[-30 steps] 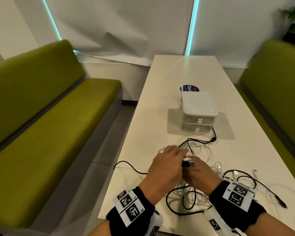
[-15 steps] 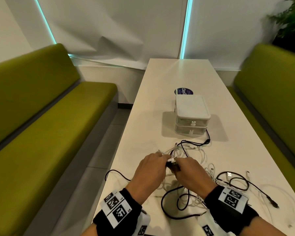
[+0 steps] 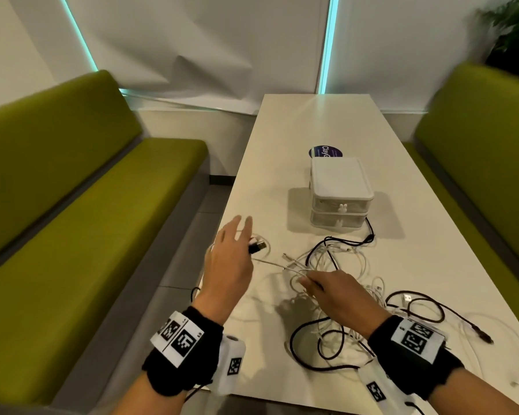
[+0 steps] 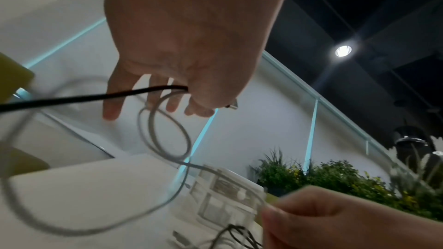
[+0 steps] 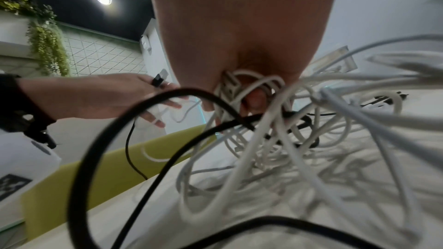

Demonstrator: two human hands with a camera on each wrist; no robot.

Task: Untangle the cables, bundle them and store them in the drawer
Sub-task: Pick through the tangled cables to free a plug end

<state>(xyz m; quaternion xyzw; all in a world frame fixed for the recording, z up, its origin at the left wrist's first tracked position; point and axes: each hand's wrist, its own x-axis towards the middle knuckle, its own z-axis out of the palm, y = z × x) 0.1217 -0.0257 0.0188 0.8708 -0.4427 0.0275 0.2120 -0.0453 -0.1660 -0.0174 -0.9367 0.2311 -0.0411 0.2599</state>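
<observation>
Black plug (image 3: 256, 246) pinched in left hand (image 3: 229, 265) (head view), right-hand fingers (image 5: 255, 99) clutching white cables (image 5: 275, 130).

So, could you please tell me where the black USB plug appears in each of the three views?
Head: the black USB plug sticks out of the left hand, left of centre.
Left wrist: only its metal tip shows past the thumb, centre.
Right wrist: left of centre.
Shared landmark: the left hand.
</observation>
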